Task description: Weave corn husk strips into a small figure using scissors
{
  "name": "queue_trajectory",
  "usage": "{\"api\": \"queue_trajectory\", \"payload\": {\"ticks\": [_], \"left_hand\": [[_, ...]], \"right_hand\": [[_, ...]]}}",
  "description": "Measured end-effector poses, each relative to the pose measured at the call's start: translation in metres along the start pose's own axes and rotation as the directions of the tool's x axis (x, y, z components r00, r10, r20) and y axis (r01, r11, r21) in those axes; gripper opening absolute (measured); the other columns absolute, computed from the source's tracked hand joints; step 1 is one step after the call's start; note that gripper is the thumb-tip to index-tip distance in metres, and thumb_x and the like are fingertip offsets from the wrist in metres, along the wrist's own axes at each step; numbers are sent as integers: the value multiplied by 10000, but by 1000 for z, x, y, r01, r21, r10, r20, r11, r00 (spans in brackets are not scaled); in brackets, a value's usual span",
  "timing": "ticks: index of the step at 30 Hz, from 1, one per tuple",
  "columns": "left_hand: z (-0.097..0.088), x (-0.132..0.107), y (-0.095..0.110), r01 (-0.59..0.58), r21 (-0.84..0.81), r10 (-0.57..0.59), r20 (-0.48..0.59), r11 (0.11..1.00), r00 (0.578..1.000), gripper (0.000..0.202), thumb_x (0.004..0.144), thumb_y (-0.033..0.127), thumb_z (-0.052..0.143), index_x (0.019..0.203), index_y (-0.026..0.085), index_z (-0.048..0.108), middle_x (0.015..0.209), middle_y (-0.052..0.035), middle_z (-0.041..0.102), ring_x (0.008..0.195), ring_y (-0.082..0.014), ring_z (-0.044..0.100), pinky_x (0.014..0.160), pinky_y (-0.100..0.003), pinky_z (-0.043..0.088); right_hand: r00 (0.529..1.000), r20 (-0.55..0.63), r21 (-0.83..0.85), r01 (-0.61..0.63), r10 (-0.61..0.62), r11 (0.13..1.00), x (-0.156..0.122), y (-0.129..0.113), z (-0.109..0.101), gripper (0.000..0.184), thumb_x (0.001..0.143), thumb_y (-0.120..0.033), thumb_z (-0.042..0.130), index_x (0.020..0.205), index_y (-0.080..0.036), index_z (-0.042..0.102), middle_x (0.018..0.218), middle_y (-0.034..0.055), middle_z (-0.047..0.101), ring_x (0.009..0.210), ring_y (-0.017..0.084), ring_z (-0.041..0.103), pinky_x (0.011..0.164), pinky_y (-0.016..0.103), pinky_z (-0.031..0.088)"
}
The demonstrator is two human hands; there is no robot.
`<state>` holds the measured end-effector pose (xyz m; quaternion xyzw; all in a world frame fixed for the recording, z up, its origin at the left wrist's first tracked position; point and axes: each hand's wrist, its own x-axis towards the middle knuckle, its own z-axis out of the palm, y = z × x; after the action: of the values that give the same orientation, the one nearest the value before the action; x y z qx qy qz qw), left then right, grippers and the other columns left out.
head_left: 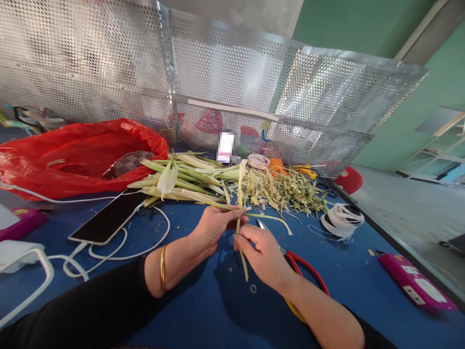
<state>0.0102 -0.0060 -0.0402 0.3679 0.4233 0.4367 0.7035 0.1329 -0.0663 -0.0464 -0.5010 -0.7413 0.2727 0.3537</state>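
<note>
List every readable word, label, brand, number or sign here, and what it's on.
No text reads clearly.
Magenta object at the right: white marks, too blurred to read.
Lit screen at the back: pixelated, unreadable.
White round spool behind the plant scraps: faint reddish marks on its face, too small to read.

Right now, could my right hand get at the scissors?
Probably yes: the scissors lie partly hidden under your right hand, though it would need to release the strip first.
</note>
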Motion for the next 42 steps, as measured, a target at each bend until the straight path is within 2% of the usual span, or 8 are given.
{"api": "queue_trajectory", "payload": {"ticks": [5, 9, 16, 20, 28, 34, 38, 42], "left_hand": [[-1, 2, -1, 6, 42, -7, 26, 999, 1000, 144, 628, 196, 748, 742, 113, 720, 638, -51, 712, 601, -138, 641, 648, -253, 502], [-3, 0, 1, 38, 110, -54, 143, 993, 988, 212, 678, 269, 727, 814, 107, 721, 714, -71, 723, 627, -137, 649, 680, -263, 498], [-4, 4, -3, 29, 168, -53, 144, 985, 988, 279, 669, 362, 740, 787, 109, 721, 673, -63, 703, 598, -130, 630, 643, -256, 494], [-2, 7, -6, -21, 200, 5, 81, 980, 997, 148, 641, 246, 755, 656, 110, 698, 546, -27, 659, 487, -93, 568, 594, -236, 489], [2, -5, -7, 61, 322, -131, 201, 945, 971, 152, 677, 257, 709, 704, 107, 710, 571, -29, 656, 522, -115, 608, 577, -242, 507], [4, -8, -5, 63, 318, -139, 223, 946, 965, 127, 671, 222, 685, 654, 96, 693, 517, -17, 625, 459, -100, 571, 548, -232, 493], [5, -9, -3, 78, 323, -148, 197, 943, 969, 150, 655, 238, 689, 630, 89, 686, 515, -30, 629, 456, -106, 569, 537, -235, 485], [7, -11, -5, 72, 352, -150, 199, 933, 969, 144, 662, 232, 664, 647, 92, 693, 517, -29, 637, 462, -115, 581, 546, -248, 505]], "right_hand": [[978, -167, -149, 98, -122, 984, 0, 3, -7, 239, 917, -225, 448, 691, -199, 521, 726, 16, 568, 679, 143, 524, 634, 255, 383], [854, -452, -452, 30, -258, 891, 5, 15, -26, 116, 889, -279, 522, 904, -198, 604, 926, 83, 618, 896, 222, 547, 797, 342, 379], [944, -210, -580, 89, -254, 810, 8, 20, -30, 217, 901, -232, 518, 700, -196, 590, 682, 4, 631, 687, 158, 566, 804, 340, 332], [961, -180, -492, 95, -208, 865, 7, 16, -27, 221, 887, -211, 517, 677, -197, 584, 674, 1, 626, 690, 157, 558, 755, 313, 349], [934, -233, 147, -243, 272, 959, 15, 30, -32, 276, 814, -425, 559, 692, -181, 605, 588, -13, 579, 560, 142, 519, 541, 246, 382], [889, -343, 176, -258, 304, 950, 15, 36, -23, 293, 776, -411, 610, 609, -170, 597, 509, -19, 550, 507, 131, 488, 521, 245, 375], [889, -394, 34, -241, 234, 970, 13, 34, -30, 375, 828, -440, 552, 562, -177, 568, 487, -21, 533, 461, 116, 462, 487, 237, 339], [819, -566, -286, -83, -98, 954, 9, 21, -41, 393, 865, -400, 533, 540, -178, 542, 507, -19, 487, 494, 112, 437, 534, 247, 340]]}}
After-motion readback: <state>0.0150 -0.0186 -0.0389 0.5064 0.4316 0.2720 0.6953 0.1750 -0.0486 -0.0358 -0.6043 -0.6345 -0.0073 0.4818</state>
